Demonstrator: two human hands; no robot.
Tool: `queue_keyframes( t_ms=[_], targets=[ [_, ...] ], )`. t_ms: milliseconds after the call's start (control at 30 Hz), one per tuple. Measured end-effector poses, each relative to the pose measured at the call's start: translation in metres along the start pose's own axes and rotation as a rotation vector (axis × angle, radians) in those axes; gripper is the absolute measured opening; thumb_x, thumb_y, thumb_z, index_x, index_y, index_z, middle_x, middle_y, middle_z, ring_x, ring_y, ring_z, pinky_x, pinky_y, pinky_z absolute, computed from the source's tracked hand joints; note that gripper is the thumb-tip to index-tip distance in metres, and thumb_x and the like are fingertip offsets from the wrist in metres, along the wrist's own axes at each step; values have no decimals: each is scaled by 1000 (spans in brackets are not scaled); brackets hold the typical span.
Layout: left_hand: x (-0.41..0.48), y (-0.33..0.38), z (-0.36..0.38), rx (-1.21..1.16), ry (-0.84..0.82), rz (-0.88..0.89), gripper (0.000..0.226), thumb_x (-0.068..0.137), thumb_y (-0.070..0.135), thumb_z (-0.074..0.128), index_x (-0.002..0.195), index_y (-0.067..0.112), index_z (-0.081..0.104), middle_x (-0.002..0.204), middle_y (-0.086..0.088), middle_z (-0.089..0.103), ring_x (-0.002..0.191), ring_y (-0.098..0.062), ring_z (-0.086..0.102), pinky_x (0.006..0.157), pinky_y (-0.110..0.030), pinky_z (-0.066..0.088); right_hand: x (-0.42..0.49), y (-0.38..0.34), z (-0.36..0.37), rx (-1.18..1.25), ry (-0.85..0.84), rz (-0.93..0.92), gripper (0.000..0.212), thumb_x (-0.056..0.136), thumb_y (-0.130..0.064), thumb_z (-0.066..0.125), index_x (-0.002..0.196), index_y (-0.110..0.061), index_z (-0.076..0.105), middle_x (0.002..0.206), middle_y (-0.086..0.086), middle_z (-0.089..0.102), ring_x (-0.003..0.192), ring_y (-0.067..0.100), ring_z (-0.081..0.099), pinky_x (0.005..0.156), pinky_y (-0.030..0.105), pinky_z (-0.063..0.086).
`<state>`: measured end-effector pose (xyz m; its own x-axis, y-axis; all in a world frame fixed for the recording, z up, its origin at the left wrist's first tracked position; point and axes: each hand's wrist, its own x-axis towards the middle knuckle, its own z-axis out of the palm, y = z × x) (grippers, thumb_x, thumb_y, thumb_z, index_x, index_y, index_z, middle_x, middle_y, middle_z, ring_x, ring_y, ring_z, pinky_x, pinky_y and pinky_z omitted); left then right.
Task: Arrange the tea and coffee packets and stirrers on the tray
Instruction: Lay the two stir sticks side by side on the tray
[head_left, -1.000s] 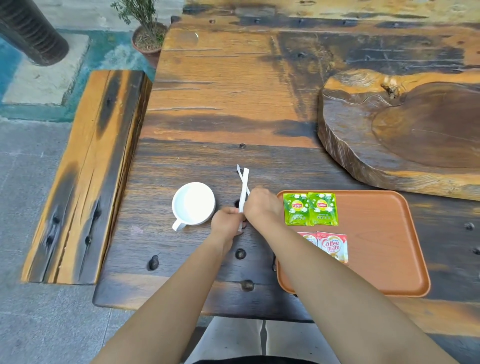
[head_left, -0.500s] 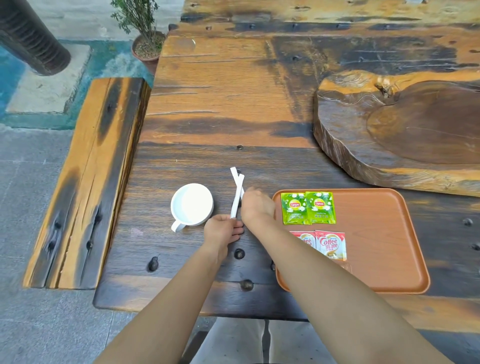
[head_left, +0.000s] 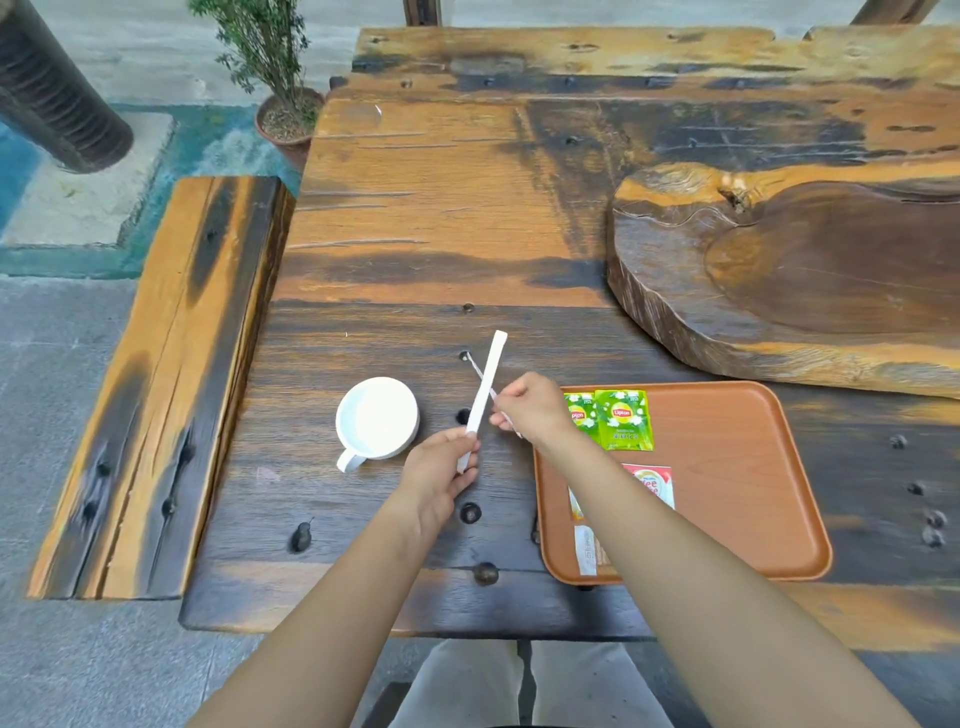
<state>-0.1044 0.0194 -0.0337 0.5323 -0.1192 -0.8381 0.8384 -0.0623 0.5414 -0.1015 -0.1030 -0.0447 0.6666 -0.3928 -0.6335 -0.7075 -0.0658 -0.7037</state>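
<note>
A white cup (head_left: 376, 418) stands on the dark wooden table (head_left: 415, 218) just left of both hands, and a thick carved wood slab (head_left: 789, 275) lies beyond the orange tray (head_left: 737, 467). The left hand (head_left: 441, 475) pinches the lower end of a white wrapped stirrer (head_left: 485, 392), tilted up over the table. The right hand (head_left: 527, 410) closes its fingers on a second, thinner stirrer (head_left: 477, 370) crossing behind the first; it is blurred. Two green tea packets (head_left: 618, 420) sit at the tray's far left corner. The right forearm covers most of the creamer packets (head_left: 652, 483) nearer.
</note>
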Motion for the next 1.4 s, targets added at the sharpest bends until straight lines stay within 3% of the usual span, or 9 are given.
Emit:
queue_keyframes(
  t_ms=[200,367,600,700,900,1000,1133,1300,1400],
  targets=[
    [-12,5,4,-24,-142,-29,9,89,10,58,87,18,61,52,11,70,65,-4,57,64,-19,43,-36,15,-44,531,61,62,13,84,2,58,80,-10,57,65,6,58,46,6,53,44,14,42],
    [-29,5,32,47,-305,18,11,87,7,59,84,17,63,54,10,72,54,0,62,63,-18,47,-59,29,-86,765,71,115,19,84,4,58,97,-9,64,59,1,68,52,10,61,54,20,50],
    [-39,-14,85,197,-348,34,14,85,3,62,81,16,61,54,7,71,51,-4,66,55,-17,54,-80,60,-138,845,117,176,14,84,4,57,82,-9,62,54,2,69,44,10,63,44,19,52],
    [-40,-27,106,259,-333,22,14,83,6,65,78,18,62,58,6,70,61,-11,63,61,-20,52,-82,83,-162,811,160,213,15,83,2,59,77,-12,62,47,-4,68,39,4,61,40,15,46],
    [-51,-60,154,353,-298,-1,17,82,2,65,74,14,57,56,5,67,42,-3,61,45,-13,52,-81,130,-207,687,279,282,12,80,3,64,82,-8,65,60,3,66,43,6,60,46,17,49],
    [-49,-75,176,423,-255,31,20,81,0,65,73,14,54,67,-1,59,45,-6,60,44,-14,51,-75,144,-218,537,327,290,14,80,4,65,93,0,65,70,8,60,55,13,55,49,17,46],
    [-42,-91,205,493,-210,42,22,78,-5,65,71,13,54,66,-3,56,56,-14,54,46,-23,52,-65,152,-228,360,334,272,8,81,-1,65,87,-6,64,88,11,61,73,19,55,66,26,45],
    [-36,-103,233,608,-111,85,28,77,-8,62,65,17,52,62,-3,57,48,-11,59,40,-21,53,-54,160,-236,139,322,229,17,82,-6,64,99,-3,65,88,6,59,85,22,56,77,24,41],
    [-35,-111,240,714,-59,110,30,75,-6,62,63,20,52,61,-3,60,49,-15,61,58,-34,60,-50,164,-238,-29,304,199,17,84,-10,62,100,-6,64,85,2,57,83,20,55,71,21,37]
  ],
)
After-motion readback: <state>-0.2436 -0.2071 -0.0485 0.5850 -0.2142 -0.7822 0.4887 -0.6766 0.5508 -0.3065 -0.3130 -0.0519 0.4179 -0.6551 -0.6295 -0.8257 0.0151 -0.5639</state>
